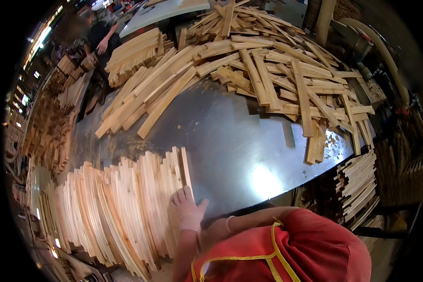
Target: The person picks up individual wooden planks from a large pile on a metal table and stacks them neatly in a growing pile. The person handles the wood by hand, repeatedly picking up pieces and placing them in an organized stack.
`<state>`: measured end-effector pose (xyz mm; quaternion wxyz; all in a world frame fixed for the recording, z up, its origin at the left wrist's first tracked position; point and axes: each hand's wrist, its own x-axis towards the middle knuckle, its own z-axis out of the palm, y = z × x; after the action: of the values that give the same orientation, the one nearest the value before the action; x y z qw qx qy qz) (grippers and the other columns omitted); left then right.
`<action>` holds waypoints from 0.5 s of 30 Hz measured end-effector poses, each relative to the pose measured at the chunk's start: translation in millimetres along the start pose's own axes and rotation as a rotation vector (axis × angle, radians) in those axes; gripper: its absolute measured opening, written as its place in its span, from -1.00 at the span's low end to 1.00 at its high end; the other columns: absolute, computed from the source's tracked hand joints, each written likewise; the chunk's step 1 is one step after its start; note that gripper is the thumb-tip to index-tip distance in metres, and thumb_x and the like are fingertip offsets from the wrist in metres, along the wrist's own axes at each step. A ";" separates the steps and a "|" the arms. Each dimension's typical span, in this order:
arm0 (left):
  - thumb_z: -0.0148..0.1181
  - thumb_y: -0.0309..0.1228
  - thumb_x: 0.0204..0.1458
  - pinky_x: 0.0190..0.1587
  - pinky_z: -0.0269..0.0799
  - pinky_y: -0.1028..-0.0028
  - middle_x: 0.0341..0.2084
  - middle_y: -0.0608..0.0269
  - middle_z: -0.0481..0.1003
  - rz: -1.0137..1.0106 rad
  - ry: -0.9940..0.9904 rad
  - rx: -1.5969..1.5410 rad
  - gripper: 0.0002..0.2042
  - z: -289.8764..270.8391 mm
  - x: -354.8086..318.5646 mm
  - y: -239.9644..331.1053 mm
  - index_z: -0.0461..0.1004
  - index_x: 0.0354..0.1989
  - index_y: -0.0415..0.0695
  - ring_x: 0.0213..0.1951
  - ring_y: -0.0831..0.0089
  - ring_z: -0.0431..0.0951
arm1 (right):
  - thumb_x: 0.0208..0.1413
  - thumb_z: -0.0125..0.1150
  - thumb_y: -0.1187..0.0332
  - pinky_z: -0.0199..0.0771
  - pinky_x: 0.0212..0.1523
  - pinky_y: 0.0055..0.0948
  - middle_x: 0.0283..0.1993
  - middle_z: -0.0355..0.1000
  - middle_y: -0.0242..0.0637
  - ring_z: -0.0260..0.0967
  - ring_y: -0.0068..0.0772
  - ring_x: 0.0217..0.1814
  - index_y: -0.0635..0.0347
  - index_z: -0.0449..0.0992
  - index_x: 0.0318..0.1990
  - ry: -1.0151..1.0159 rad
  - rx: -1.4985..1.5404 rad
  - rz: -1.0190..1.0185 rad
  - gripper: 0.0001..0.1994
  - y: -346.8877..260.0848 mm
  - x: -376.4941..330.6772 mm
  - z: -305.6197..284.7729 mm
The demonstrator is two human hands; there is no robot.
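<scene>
My left hand [189, 209] lies over the right end of a long row of pale wooden slats [122, 202], which stand on edge, packed side by side. Its fingers stretch out along the last slats and the thumb sticks out to the right. Just behind that wrist, my right hand [214, 232] comes in from the right, with a light band at its wrist. The left forearm and my red clothing with yellow trim hide its fingers, so what it touches does not show. One slat [186, 167] at the row's end leans slightly apart at its top.
A grey metal tabletop [216, 136] carries the row. Across its far side spreads a heap of loose boards [286, 80], with a neat stack [134, 51] at the far left. More slats [357, 183] are piled beyond the right edge. Another person [103, 40] stands at the far left.
</scene>
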<state>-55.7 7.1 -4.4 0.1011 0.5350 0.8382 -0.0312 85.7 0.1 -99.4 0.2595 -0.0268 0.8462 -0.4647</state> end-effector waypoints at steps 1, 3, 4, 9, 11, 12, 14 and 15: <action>0.18 0.01 0.19 0.59 -0.08 0.00 0.55 0.06 0.21 0.031 0.025 0.075 -0.20 6.3 -4.7 -2.7 0.18 0.57 -0.09 0.53 0.04 0.14 | 0.33 0.15 -0.06 0.48 0.30 -0.06 0.25 0.53 0.12 0.51 0.12 0.29 0.27 0.53 0.29 -0.063 -0.016 -0.002 -0.40 -29.9 -32.8 -44.5; 0.22 -0.25 0.10 0.53 0.05 -0.05 0.36 0.06 0.36 0.065 0.233 0.156 -0.33 39.7 -8.6 -16.9 0.32 0.44 -0.14 0.43 0.02 0.25 | 0.35 0.18 -0.01 0.41 0.39 -0.10 0.42 0.44 0.07 0.42 0.05 0.42 0.22 0.50 0.35 -0.010 -0.003 0.008 -0.42 -39.9 -82.0 -111.3; 0.22 -0.27 0.10 0.53 0.05 -0.04 0.36 0.07 0.37 0.084 0.255 0.152 -0.35 37.5 -7.9 -12.8 0.33 0.42 -0.13 0.43 0.03 0.25 | 0.30 0.21 -0.11 0.47 0.31 -0.05 0.26 0.53 0.11 0.50 0.12 0.30 0.22 0.53 0.30 0.226 0.080 -0.015 -0.37 -3.3 -100.4 -127.7; 0.23 -0.33 0.06 0.53 0.03 -0.01 0.34 0.10 0.39 0.017 0.284 0.165 -0.38 25.4 -14.9 -0.9 0.37 0.38 -0.12 0.43 0.06 0.26 | 0.15 0.40 -0.15 0.46 0.35 -0.10 0.29 0.53 -0.03 0.48 0.07 0.32 0.11 0.46 0.34 1.012 0.033 0.727 -0.28 61.9 -274.8 -312.7; 0.25 -0.34 0.03 0.52 0.04 -0.02 0.33 0.11 0.39 0.028 0.306 0.171 -0.38 23.3 -8.9 6.2 0.39 0.36 -0.11 0.42 0.05 0.27 | 0.05 0.42 -0.21 0.50 0.29 -0.06 0.37 0.44 -0.02 0.41 0.06 0.40 0.04 0.38 0.40 1.346 -0.165 0.852 -0.17 129.6 -329.3 -349.9; 0.26 -0.35 0.01 0.52 0.06 -0.03 0.33 0.11 0.40 0.039 0.322 0.165 -0.38 24.0 -6.3 7.3 0.40 0.35 -0.11 0.42 0.04 0.28 | 0.07 0.39 -0.20 0.52 0.27 -0.04 0.41 0.41 -0.05 0.37 0.01 0.44 0.00 0.35 0.45 1.429 -0.287 0.948 -0.17 155.5 -346.7 -364.6; 0.27 -0.36 -0.02 0.49 0.10 -0.04 0.31 0.12 0.40 0.049 0.358 0.157 -0.37 25.5 -5.7 6.0 0.42 0.33 -0.10 0.40 0.03 0.30 | 0.04 0.41 -0.17 0.52 0.27 -0.07 0.49 0.31 -0.08 0.31 0.02 0.49 -0.01 0.29 0.50 1.344 -0.258 1.197 -0.11 167.8 -357.6 -383.1; 0.28 -0.37 -0.04 0.48 0.13 -0.05 0.31 0.13 0.41 0.053 0.378 0.154 -0.37 27.2 -7.5 4.8 0.43 0.31 -0.10 0.39 0.02 0.31 | 0.03 0.43 -0.15 0.52 0.27 -0.08 0.53 0.27 -0.10 0.28 0.02 0.51 -0.01 0.26 0.53 1.290 -0.244 1.315 -0.08 172.3 -357.8 -388.9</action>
<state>-44.6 -1.8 -29.2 -0.0982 0.5595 0.8230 0.0085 248.2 500.7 79.5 -0.0547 0.6948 0.7149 -0.0567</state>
